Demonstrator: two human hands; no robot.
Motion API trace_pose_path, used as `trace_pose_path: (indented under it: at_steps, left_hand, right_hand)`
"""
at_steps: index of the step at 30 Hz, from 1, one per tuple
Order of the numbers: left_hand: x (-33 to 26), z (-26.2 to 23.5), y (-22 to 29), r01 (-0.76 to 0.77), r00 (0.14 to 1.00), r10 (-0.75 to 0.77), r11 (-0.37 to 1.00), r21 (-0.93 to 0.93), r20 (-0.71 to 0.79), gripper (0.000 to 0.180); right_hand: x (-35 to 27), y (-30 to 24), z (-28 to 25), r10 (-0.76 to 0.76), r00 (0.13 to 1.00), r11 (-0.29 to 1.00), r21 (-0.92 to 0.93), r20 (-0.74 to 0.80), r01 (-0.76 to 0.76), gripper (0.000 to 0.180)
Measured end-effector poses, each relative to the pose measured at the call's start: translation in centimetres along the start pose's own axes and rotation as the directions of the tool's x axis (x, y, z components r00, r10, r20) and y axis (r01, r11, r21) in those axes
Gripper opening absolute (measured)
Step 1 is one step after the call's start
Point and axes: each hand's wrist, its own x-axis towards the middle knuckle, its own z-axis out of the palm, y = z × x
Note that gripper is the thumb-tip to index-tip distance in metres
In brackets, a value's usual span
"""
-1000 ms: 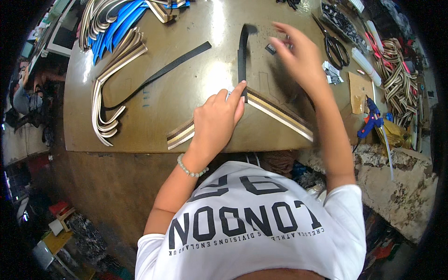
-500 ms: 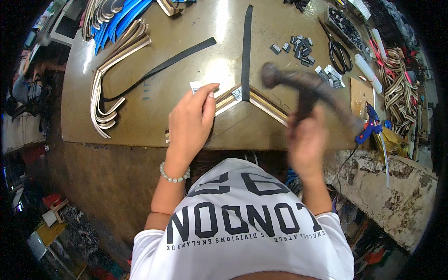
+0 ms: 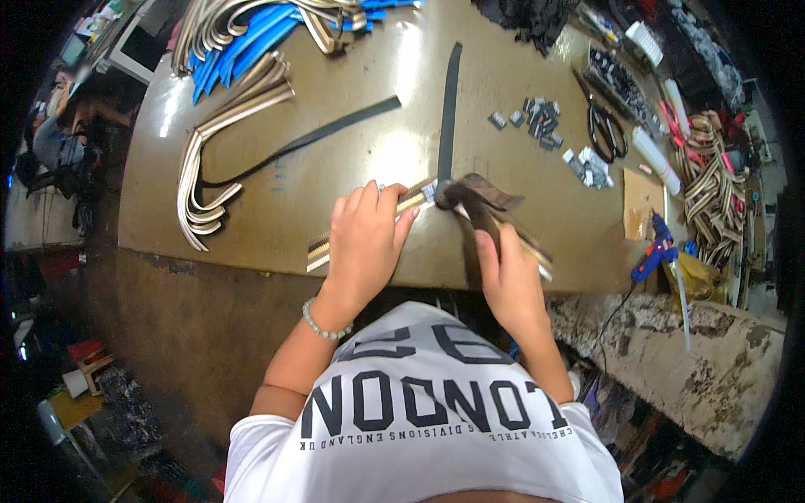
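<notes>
My right hand is wrapped round the handle of a hammer. The hammer's striking face rests at the bend of a striped strap in brown, cream and white, where a black strap meets it and runs away from me. A small printed label lies at that join, partly covered by the hammer. To the left of the join, my left hand presses and grips the striped strap against the table, its fingers bent over it. The strap's right arm passes behind the hammer and my right hand.
Several small black tabs and white labels lie right of the black strap. Beyond them are black-handled scissors. A blue glue gun sits at the right edge, beside cardboard. Bent striped straps lie at left.
The hammer has come down and left from above the table onto the strap join. My left hand has shifted slightly right along the strap. The view has tilted a little.
</notes>
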Motion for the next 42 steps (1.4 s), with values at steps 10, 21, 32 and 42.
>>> trace_pose_path:
  at_steps: [10,21,32,42]
  left_hand:
    - [4.3,-1.5,-0.6,-0.077,0.982,0.122,0.958,-0.277,0.147,0.017]
    - [26.0,-14.7,-8.6,-0.173,0.968,0.208,0.959,-0.225,0.141,0.023]
    - [32.0,-11.1,-21.4,-0.189,0.943,0.185,0.982,0.011,-0.275,0.032]
    - [36.3,8.3,-3.7,-0.180,0.976,0.181,0.983,-0.018,0.121,0.034]
  right_hand:
    - [1.2,10.8,-6.5,-0.060,0.842,0.850,-0.470,-0.536,-0.238,0.029]
    - [-13.1,29.4,11.4,0.470,0.779,0.881,0.177,-0.416,-0.438,0.031]
    - [-11.6,32.2,11.7,0.468,0.883,0.850,0.290,-0.032,-0.440,0.039]
    - [-9.0,30.6,10.3,0.307,0.947,0.932,0.234,-0.096,-0.278,0.035]
